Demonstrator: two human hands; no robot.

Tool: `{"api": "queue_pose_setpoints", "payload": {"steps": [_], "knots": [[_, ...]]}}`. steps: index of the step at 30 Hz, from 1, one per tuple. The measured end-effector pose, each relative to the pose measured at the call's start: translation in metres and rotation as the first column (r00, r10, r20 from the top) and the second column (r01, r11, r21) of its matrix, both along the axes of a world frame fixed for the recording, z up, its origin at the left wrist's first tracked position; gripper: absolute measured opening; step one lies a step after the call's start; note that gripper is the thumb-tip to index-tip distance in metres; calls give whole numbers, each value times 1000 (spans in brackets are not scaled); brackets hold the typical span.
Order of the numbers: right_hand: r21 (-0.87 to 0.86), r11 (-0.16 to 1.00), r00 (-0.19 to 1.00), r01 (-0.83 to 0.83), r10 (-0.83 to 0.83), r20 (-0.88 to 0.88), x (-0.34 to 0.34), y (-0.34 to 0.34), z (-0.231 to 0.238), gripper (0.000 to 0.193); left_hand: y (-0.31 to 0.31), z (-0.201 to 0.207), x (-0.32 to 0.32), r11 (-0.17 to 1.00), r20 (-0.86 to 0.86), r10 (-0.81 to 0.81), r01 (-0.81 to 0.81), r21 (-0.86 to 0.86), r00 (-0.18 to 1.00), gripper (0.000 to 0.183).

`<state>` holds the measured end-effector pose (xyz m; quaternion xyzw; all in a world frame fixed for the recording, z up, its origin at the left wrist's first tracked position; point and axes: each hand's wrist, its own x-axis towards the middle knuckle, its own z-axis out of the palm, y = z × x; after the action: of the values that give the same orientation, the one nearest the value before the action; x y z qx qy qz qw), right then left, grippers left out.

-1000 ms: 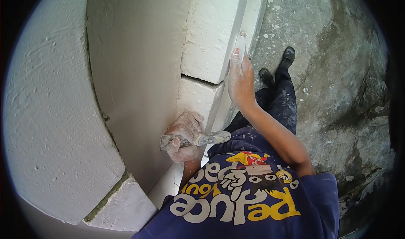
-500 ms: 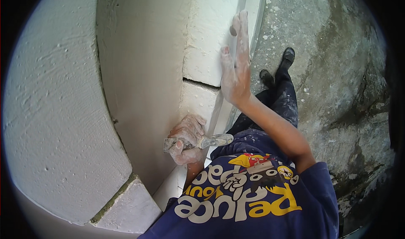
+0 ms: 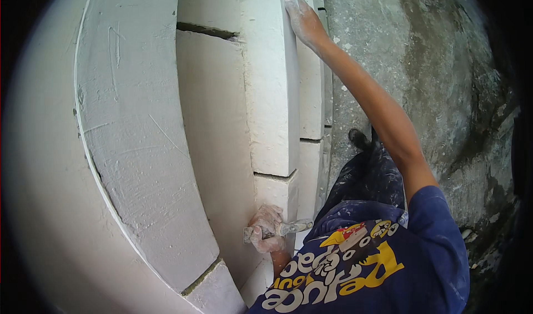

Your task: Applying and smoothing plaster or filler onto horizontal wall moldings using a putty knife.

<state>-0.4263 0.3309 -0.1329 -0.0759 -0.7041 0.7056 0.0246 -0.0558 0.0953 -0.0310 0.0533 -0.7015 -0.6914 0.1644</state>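
The scraper (image 3: 294,227) lies crosswise at the lower middle of the view, blade end to the left and pale-smeared handle to the right. My left grip (image 3: 266,228) is clenched around it, fingers curled and coated in pale dust. It is in front of the lower white block (image 3: 276,195); contact with that block cannot be confirmed.

Above this block, a dark joint (image 3: 275,176) separates it from the long white block (image 3: 270,92). My right grip (image 3: 305,24) is at the upper end of that long block, by its outer edge, arm extended. A pale piece shows at the fingertips; I cannot tell whether I grasp it.

To the left, a recessed pale panel (image 3: 214,120) bears a dark gap near its top. Beyond it runs a long grey-white slab (image 3: 136,120) with scratch marks. To the right is a stained concrete floor (image 3: 383,47). My printed blue shirt (image 3: 433,258) and spattered dark trousers (image 3: 366,175) occupy the lower right.
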Motion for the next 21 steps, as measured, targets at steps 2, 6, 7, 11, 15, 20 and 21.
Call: {"api": "queue_pose_setpoints", "payload": {"steps": [2, 6, 7, 11, 15, 20, 21], "knots": [[-47, 997, 993, 60, -65, -97, 19, -25, 10, 60, -3, 9, 1, 1000, 19, 21, -21, -11, 1000, 44], [-90, 994, 942, 63, -89, -323, 155, -70, 27, 61, 10, 28, -23, 1000, 240, -5, 1, 16, 971, 43], [-170, 985, 955, 25, -74, -288, 184, -74, 34, 62, 18, 44, -30, 1000, 399, 4, -15, 25, 917, 43], [-275, 961, 974, -8, -55, -220, 128, -54, 50, 59, 71, 85, -87, 980, 611, 199, -142, -141, 766, 42], [-266, 961, 983, 79, -119, -137, 64, -30, 52, 59, 90, 90, -139, 942, 658, 142, 104, -320, 739, 36], [-305, 950, 990, -68, 26, -138, 152, -47, 44, 60, 114, 65, -205, 433, 471, 329, 312, -846, 819, 30], [-299, 943, 986, -145, 111, -127, 152, -44, 44, 60, 110, 57, -207, 326, 357, 265, 265, -907, 896, 34]]}}
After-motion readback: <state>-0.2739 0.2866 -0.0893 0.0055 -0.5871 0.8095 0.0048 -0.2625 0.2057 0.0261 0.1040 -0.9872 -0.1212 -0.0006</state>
